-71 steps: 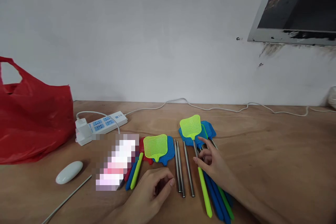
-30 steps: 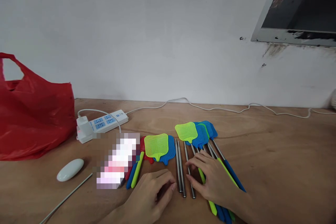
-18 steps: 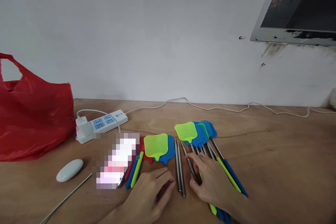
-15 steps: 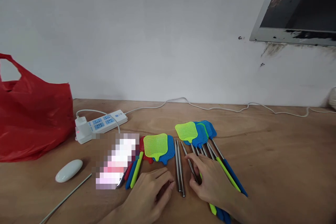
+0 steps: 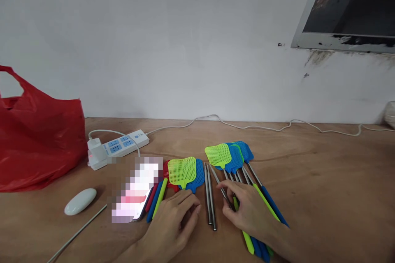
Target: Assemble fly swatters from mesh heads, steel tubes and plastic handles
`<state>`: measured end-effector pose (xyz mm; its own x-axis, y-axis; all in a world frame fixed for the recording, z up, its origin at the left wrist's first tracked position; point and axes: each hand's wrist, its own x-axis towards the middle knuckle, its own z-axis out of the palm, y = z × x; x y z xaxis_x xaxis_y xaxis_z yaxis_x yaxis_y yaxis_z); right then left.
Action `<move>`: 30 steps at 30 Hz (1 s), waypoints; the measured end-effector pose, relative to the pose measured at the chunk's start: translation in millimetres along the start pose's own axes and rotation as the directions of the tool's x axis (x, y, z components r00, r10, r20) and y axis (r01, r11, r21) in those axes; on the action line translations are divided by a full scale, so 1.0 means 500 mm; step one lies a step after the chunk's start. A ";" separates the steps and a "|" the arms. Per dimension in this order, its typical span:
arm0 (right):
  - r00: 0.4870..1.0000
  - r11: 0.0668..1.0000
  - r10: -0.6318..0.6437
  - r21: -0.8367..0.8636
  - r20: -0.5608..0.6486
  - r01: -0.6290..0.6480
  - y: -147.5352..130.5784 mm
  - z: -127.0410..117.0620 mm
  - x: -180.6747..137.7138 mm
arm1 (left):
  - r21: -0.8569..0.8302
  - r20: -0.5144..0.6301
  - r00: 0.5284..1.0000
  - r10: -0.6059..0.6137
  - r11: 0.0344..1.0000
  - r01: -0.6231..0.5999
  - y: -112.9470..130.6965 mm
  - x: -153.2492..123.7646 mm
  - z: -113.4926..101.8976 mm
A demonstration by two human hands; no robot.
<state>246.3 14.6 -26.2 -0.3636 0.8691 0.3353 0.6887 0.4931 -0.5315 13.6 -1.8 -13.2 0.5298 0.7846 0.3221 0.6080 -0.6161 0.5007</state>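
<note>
A fan of assembled fly swatters, green and blue heads on steel rods with coloured handles, lies right of centre on the wooden table. My right hand rests over their rods and pinches one loose steel rod between thumb and fingertips. Two more steel rods lie side by side just left of it. My left hand lies curled on the table beside those rods, holding nothing. Loose swatter heads, green over blue and red, sit with spare handles to its upper left.
A blurred phone lies left of the handles. A white oval object, a thin cable, a white power strip and a red plastic bag fill the left side. A white cord runs along the wall.
My right hand let the green swatter lie with the others, slid down over the rods and took the nearest loose steel rod, angling it out from the other two. The left hand barely shifted.
</note>
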 end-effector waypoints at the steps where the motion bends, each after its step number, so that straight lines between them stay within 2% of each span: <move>1: 0.999 0.999 0.005 0.048 -0.038 -0.003 0.002 0.000 0.001 | 0.001 -0.024 1.000 0.000 1.000 0.000 -0.002 0.000 -0.002; 3: 0.991 0.983 0.053 0.179 -0.124 -0.030 0.005 -0.001 0.003 | 0.006 -0.085 0.996 0.004 1.000 -0.004 -0.007 0.000 -0.006; 5: 0.970 0.911 0.160 0.407 -0.185 -0.072 0.006 -0.004 0.008 | 0.042 -0.156 0.988 0.008 0.999 -0.002 -0.015 0.000 -0.010; 8: 0.921 0.643 0.362 0.754 -0.145 -0.133 0.007 -0.011 0.018 | 0.189 -0.232 0.973 0.012 0.981 0.033 -0.037 0.001 -0.010; 10: 0.889 0.482 0.449 0.862 -0.089 -0.158 0.008 -0.015 0.024 | 0.317 -0.254 0.967 0.027 0.947 0.057 -0.056 0.000 -0.004; 12: 0.880 0.400 0.470 0.904 -0.062 -0.150 0.010 -0.016 0.028 | 0.438 -0.242 0.970 0.029 0.895 0.082 -0.073 -0.003 0.007; 14: 0.892 0.363 0.450 0.921 -0.042 -0.141 0.011 -0.015 0.029 | 0.487 -0.217 0.976 0.035 0.870 0.077 -0.083 -0.006 0.015; 17: 0.894 0.304 0.447 0.939 0.007 -0.159 0.008 -0.016 0.027 | 0.472 -0.193 0.980 0.048 0.880 0.050 -0.080 -0.008 0.017; 20: 0.888 0.254 0.460 0.953 0.031 -0.165 0.004 -0.020 0.028 | 0.474 -0.223 0.973 0.057 0.879 0.058 -0.071 -0.004 0.003; 23: 0.884 0.260 0.467 0.950 0.033 -0.173 0.005 -0.022 0.030 | 0.567 -0.261 0.965 0.028 0.814 0.130 -0.070 0.001 -0.015; 26: 0.884 0.288 0.465 0.937 0.044 -0.199 0.009 -0.020 0.030 | 0.654 -0.248 0.968 -0.032 0.732 0.192 -0.069 0.002 -0.028; 28: 0.888 0.298 0.456 0.930 0.057 -0.213 0.012 -0.017 0.028 | 0.657 -0.217 0.975 -0.046 0.732 0.181 -0.063 0.001 -0.031; 30: 0.892 0.303 0.446 0.927 0.069 -0.223 0.015 -0.014 0.026 | 0.612 -0.201 0.979 -0.025 0.777 0.146 -0.054 0.000 -0.031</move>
<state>251.0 29.3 -20.6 -0.0604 0.9981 0.0084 -0.2918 -0.0096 -0.9564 -12.0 15.9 -14.5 0.3845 0.7977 0.4646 0.9117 -0.4072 -0.0555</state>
